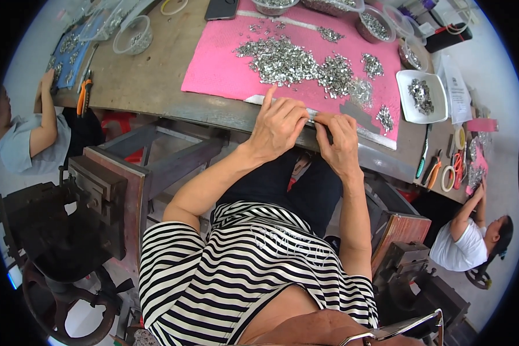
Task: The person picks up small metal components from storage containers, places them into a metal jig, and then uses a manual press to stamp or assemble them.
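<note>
Both hands meet at the near edge of the counter. Left hand: fingers drawn narrow, one finger extended toward the far side. Right hand: fingertips likewise narrowed, just beside the left. Whether either holds a piece cannot be told. Small silvery metal pieces lie heaped on the pink cloth, beyond the hands; a white tray at right contains more.
</note>
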`<state>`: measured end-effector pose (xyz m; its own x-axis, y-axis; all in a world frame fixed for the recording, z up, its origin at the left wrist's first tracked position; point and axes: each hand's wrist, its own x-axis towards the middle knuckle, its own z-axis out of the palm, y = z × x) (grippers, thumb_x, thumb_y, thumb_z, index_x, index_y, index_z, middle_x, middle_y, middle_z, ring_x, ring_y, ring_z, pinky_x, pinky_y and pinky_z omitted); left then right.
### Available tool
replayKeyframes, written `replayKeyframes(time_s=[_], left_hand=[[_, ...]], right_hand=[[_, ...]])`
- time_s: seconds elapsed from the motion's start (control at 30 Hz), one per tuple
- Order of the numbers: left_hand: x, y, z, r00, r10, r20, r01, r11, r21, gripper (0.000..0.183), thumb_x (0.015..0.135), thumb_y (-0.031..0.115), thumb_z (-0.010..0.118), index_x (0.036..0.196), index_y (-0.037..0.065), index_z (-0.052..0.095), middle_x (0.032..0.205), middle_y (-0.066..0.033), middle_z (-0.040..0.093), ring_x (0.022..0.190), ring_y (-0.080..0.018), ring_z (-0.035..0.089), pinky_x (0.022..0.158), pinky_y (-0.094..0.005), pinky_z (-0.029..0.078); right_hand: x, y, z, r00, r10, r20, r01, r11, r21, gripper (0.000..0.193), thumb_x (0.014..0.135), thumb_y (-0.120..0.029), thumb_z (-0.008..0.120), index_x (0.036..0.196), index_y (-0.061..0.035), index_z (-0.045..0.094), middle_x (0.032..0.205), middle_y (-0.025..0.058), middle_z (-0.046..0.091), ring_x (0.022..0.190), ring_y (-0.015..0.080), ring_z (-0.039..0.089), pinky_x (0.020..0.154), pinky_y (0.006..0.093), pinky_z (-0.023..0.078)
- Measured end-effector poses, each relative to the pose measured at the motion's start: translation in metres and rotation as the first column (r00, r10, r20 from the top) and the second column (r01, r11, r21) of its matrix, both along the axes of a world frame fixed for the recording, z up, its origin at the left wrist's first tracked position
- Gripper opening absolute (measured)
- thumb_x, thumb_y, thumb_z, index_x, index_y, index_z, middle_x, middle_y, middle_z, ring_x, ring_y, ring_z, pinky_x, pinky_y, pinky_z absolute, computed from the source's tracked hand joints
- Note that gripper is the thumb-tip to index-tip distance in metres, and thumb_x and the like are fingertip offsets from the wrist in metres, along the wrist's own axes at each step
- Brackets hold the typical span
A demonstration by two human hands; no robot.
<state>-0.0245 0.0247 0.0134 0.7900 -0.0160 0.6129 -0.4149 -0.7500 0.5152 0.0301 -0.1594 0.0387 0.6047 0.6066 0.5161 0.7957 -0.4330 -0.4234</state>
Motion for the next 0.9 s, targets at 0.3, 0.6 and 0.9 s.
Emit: replayKeyframes(time_s=[0.3, 0.6, 0.9], left_hand=[[0.028, 0.049, 0.019, 0.994, 0.109, 0.020, -0.104, 0.981, -0.162, 0.006, 0.090, 0.006, 0.064, 0.096, 0.006, 0.061, 0.097, -0.0081, 0.065, 0.093, -0.0288, 0.061, 0.097, -0.0461, 0.037], [0.036, 0.063, 0.007, 0.993, 0.035, -0.115, -0.028, 0.998, 0.062, 0.003, 0.090, 0.011, 0.063, 0.093, 0.010, 0.065, 0.092, -0.0054, 0.061, 0.096, -0.0270, 0.056, 0.096, -0.0467, 0.034], [0.053, 0.061, -0.001, 0.994, -0.019, -0.112, 0.033, 0.992, 0.121, 0.004, 0.088, 0.014, 0.069, 0.092, 0.012, 0.068, 0.092, -0.0026, 0.061, 0.096, -0.0241, 0.056, 0.093, -0.0463, 0.033]], right_hand=[[0.001, 0.000, 0.001, 0.999, -0.038, -0.011, 0.038, 0.998, 0.058, 0.016, 0.083, 0.002, 0.071, 0.098, -0.0031, 0.068, 0.097, 0.0084, 0.070, 0.091, 0.0267, 0.067, 0.089, 0.0381, 0.046], [0.045, 0.023, 0.014, 1.000, -0.017, -0.011, 0.017, 1.000, -0.006, 0.009, 0.086, -0.004, 0.069, 0.094, -0.0035, 0.067, 0.083, 0.0100, 0.061, 0.085, 0.0295, 0.061, 0.080, 0.0410, 0.043], [0.063, 0.052, 0.009, 0.994, 0.049, -0.099, -0.066, 0.983, -0.170, 0.006, 0.086, -0.007, 0.069, 0.092, -0.0046, 0.070, 0.088, 0.0121, 0.064, 0.090, 0.0305, 0.063, 0.080, 0.0430, 0.044]])
